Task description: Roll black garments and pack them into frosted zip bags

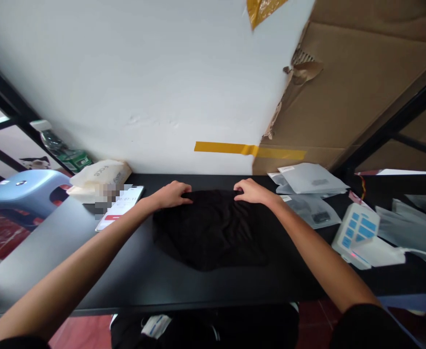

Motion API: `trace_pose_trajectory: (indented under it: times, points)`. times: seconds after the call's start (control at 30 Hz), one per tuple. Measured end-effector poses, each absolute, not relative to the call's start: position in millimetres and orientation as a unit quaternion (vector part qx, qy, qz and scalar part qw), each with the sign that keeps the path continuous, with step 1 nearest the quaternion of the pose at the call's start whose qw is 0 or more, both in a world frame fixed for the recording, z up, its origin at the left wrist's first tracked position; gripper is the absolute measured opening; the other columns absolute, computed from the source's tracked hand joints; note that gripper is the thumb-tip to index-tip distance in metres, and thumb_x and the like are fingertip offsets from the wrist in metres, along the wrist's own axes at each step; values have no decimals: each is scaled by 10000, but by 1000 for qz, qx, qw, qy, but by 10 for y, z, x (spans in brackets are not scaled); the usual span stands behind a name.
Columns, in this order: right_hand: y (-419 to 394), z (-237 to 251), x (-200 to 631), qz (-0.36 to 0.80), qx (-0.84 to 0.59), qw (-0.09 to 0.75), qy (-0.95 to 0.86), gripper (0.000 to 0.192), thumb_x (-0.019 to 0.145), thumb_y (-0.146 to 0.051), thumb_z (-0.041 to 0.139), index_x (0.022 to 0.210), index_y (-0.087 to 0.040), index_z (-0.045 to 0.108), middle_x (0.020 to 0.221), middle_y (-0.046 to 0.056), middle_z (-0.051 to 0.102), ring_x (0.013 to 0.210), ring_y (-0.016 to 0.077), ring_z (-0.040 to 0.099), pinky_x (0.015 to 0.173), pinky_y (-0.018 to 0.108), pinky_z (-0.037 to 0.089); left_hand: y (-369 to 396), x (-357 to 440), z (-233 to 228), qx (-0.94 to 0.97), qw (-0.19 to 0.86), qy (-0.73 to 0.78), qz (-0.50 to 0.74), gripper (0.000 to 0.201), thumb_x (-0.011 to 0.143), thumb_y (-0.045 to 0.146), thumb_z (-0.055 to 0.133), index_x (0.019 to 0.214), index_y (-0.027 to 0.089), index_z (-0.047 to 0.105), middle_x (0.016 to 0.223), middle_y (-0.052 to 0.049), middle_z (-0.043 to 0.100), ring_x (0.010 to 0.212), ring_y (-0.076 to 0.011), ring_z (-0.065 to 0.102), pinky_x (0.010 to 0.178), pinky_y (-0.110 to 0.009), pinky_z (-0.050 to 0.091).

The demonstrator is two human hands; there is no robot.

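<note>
A piece of black cloth (209, 232) lies spread and wrinkled on the black table (125, 271) in front of me; whether it is a garment I cannot tell. My left hand (172, 194) pinches its far left corner between thumb and fingers. At the far right corner, my right hand (249, 190) grips the same cloth with curled fingers. The near edge of the cloth rests on the tabletop and sags unevenly, with folds running down its right half.
A tissue pack (100, 177), a phone (125, 206) and a green-labelled bottle (62, 148) are at the left, near a blue stool (27, 194). On the right lie plastic bags (312, 179) and a white device with blue keys (360, 230). A white wall panel (162, 87) stands behind.
</note>
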State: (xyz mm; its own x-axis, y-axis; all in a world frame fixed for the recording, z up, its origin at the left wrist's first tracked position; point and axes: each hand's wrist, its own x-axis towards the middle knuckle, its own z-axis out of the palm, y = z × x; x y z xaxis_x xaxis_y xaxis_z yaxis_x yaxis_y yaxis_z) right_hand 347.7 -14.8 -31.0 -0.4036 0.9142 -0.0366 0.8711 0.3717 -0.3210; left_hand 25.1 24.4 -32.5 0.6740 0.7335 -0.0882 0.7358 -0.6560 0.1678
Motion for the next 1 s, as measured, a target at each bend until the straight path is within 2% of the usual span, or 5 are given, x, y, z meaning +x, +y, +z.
trace_pose_trajectory:
  times: [0.23, 0.47, 0.57, 0.73, 1.0]
  points:
    - [-908, -317, 3642, 37, -423, 113, -898, 222, 781, 1, 556, 837, -196, 639, 856, 31, 623, 844, 189, 566, 782, 305, 397, -380, 12, -211, 982, -55, 172, 60, 163, 974, 211, 486, 973, 203, 649, 985, -89, 681, 886, -222, 635, 831, -347, 481]
    - [-1690, -421, 3728, 138, -421, 102, -891, 429, 767, -388, 823, 1136, -234, 670, 1184, 73, 643, 1054, 253, 608, 937, 392, 474, -1017, 28, -303, 983, -22, 168, 74, 445, 963, 494, 578, 1270, 174, 613, 1242, -140, 680, 1153, -303, 626, 999, -439, 481]
    - [-1808, -481, 3745, 119, -395, 101, -905, 145, 873, -234, 718, 1015, -222, 698, 1136, 62, 678, 1018, 233, 641, 926, 382, 488, -1174, 64, -408, 984, -16, 121, 129, 203, 998, 309, 542, 1083, 197, 688, 1065, -91, 743, 1045, -248, 683, 973, -399, 508]
    - [-1534, -385, 3837, 118, -478, 181, -851, 152, 995, -197, 540, 1075, -234, 663, 1038, 27, 730, 933, 189, 684, 868, 320, 508, -974, 87, -400, 943, 55, 258, 201, 216, 1018, 262, 482, 1026, 197, 688, 862, -50, 721, 771, -166, 683, 730, -283, 535]
    - [-939, -349, 3104, -58, -566, 139, -810, 285, 969, -172, 522, 1218, -166, 660, 1233, 136, 692, 1143, 291, 627, 973, 444, 460, -561, 262, -416, 892, -68, 446, 34, 307, 946, 459, 590, 1074, 195, 681, 1122, -112, 671, 998, -289, 645, 832, -385, 502]
